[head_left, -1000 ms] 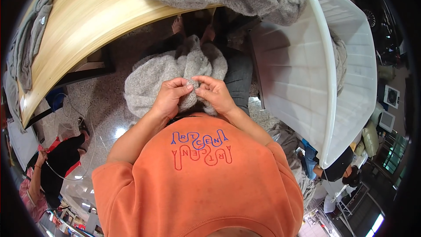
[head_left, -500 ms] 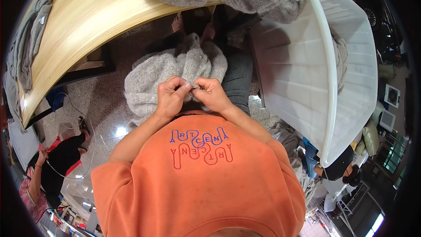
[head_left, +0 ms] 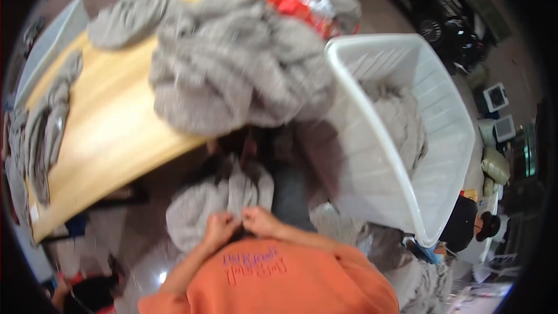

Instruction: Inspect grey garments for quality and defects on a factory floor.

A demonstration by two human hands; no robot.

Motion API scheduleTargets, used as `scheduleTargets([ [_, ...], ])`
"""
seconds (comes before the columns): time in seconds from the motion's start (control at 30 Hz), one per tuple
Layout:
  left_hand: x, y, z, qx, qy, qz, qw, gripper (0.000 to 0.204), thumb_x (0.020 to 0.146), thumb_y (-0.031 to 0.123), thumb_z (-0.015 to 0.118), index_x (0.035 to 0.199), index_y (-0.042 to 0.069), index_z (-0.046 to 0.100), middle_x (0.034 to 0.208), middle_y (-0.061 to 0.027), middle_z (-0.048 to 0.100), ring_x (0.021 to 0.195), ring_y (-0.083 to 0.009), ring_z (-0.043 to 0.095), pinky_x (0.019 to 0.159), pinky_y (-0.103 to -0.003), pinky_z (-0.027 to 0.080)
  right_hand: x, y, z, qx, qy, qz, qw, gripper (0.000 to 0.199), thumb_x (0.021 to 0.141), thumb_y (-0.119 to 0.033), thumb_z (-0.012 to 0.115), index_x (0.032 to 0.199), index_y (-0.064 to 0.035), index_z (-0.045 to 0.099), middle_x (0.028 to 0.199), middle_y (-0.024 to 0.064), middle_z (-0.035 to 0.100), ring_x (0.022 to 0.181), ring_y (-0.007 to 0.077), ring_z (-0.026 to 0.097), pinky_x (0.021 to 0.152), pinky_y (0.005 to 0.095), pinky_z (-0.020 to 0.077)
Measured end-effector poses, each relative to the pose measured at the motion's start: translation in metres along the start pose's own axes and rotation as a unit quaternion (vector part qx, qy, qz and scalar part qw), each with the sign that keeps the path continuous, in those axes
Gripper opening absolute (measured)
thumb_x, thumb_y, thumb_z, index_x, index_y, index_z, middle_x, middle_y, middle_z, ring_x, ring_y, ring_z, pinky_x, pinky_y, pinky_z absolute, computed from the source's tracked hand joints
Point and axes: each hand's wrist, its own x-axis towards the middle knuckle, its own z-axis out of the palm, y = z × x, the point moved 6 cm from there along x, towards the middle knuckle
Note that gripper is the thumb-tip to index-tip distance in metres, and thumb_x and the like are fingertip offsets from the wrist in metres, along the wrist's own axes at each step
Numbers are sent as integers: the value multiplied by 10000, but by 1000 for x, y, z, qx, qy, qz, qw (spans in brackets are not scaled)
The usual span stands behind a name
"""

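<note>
Hands: the left hand point(head_left: 221, 228) and right hand point(head_left: 260, 221) are meeting side by side, fingers curling closed around the grey knit cloth point(head_left: 195, 212) (blur is hiding the exact grip).
Knit cloth: it is lying just beyond the orange shirt point(head_left: 290, 285), lower than the table's near edge.
Handwork: both hands seem to be working one small spot.
Next handhold: probably calling for a steady pinch and slack fabric.
Wooden table point(head_left: 110, 116): it is bearing a big grey heap point(head_left: 232, 64) and, leftward, limp grey pieces point(head_left: 51, 134).
White tub point(head_left: 372, 157): it is standing right, holding grey fabric point(head_left: 398, 122).
Room: a red bag point(head_left: 288, 1) is showing beyond the heap; a person in black point(head_left: 460, 224) is appearing right of the tub.
</note>
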Motion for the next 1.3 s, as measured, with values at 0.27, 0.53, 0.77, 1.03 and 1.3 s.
scheduleTargets([
  [0.27,2,-20,20,-426,-17,-120,896,104,789,68,601,710,0,598,686,-45,603,578,-97,533,521,-229,415,7,14,13,275,-120,47,953,88,838,-99,556,785,-37,588,602,-57,461,526,12,377,448,196,289],
  [0.53,8,-13,3,-521,24,-138,842,85,819,54,562,774,-6,602,702,-43,603,590,-95,536,554,-222,425,-15,-25,-12,-8,-1,-197,980,496,709,-21,607,1175,-46,438,863,89,543,664,218,568,598,298,469],
  [0.77,12,-4,0,-518,3,-113,848,80,815,53,571,775,-8,604,695,-42,604,580,-99,541,554,-219,428,-27,-40,-27,-232,91,-254,935,418,687,13,539,1098,-32,472,865,146,554,693,322,590,554,376,498],
  [1.03,14,12,12,-415,-94,-53,903,105,845,89,570,756,45,604,665,25,553,544,-44,454,494,-195,358,-33,-71,-16,-211,58,-393,893,193,778,-216,584,836,-60,486,685,89,528,616,250,580,490,336,463],
  [1.3,10,-2,17,-463,-121,-110,871,91,859,101,561,801,38,593,721,14,573,623,-53,503,555,-182,396,-34,-67,-21,-261,136,-383,875,91,734,-52,558,813,-53,511,681,51,523,592,217,574,482,314,462],
])
